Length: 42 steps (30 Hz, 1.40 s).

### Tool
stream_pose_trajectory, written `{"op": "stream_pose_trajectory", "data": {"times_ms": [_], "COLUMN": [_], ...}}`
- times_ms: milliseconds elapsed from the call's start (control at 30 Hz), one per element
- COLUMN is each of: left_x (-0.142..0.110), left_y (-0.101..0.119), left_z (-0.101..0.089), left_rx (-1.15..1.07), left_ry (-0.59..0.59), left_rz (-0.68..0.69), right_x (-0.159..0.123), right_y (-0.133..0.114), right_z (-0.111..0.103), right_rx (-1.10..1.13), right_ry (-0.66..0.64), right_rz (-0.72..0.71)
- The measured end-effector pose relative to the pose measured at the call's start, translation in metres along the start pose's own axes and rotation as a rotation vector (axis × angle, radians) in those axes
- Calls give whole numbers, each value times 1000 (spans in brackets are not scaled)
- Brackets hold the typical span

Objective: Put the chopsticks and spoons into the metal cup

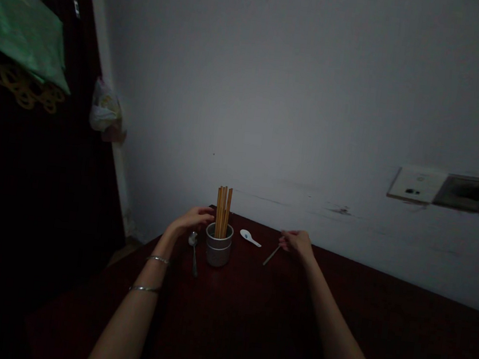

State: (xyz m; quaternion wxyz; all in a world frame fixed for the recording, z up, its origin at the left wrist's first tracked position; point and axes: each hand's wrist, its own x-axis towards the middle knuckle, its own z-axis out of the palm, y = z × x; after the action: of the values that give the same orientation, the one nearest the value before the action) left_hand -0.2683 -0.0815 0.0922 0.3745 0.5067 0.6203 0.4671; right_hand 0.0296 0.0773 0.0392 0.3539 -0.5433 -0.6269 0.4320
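A grey cup stands upright on the dark red table, holding several wooden chopsticks. My left hand is at the cup's far left side, fingers stretched out and holding nothing; whether the fingertips touch the rim I cannot tell. Left of the cup lies a metal spoon, its bowl pointing away from me. A white soup spoon with a blue mark rests to the right of the cup. Farther right, my right hand is closed on a thin-handled utensil, whose other end the fingers hide.
The dark red table meets a pale wall just behind these things. Wall sockets are on the right. At the left, a green cloth and a plastic bag hang by a dark door.
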Motion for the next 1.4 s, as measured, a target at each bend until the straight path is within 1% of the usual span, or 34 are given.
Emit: {"op": "stream_pose_trajectory", "data": {"times_ms": [67,133,233,333,400,467,633,767,867,1033,1167,1300,1400], "left_x": [-4,-6,-3,4,8,10,9,11,14,15,18,23,25], "left_y": [4,8,10,7,3,1,2,1,-1,-1,-2,-5,-4], "left_z": [-1,1,9,19,24,27,28,28,29,29,28,25,23], "left_rx": [-54,-114,-166,-171,-165,-157,-117,-121,-127,-168,-255,-384,-400], "left_ry": [69,94,88,43,29,60,131,168,185,183,199,214,245], "left_rz": [17,53,72,85,103,109,122,105,95,100,92,143,199], "right_x": [-7,-18,-37,-53,-59,-62,-64,-66,-65,-62,-60,-56,-55], "right_y": [-18,-37,-61,-71,-71,-70,-71,-75,-75,-73,-72,-71,-71], "right_z": [3,7,16,25,30,33,33,29,27,26,25,23,21], "right_rx": [80,172,238,166,101,63,106,129,108,11,-7,-72,-123], "right_ry": [-5,-16,-49,-90,-118,-151,-235,-270,-258,-214,-197,-170,-167], "right_rz": [-49,-121,-217,-271,-285,-284,-285,-295,-290,-286,-283,-283,-291]}}
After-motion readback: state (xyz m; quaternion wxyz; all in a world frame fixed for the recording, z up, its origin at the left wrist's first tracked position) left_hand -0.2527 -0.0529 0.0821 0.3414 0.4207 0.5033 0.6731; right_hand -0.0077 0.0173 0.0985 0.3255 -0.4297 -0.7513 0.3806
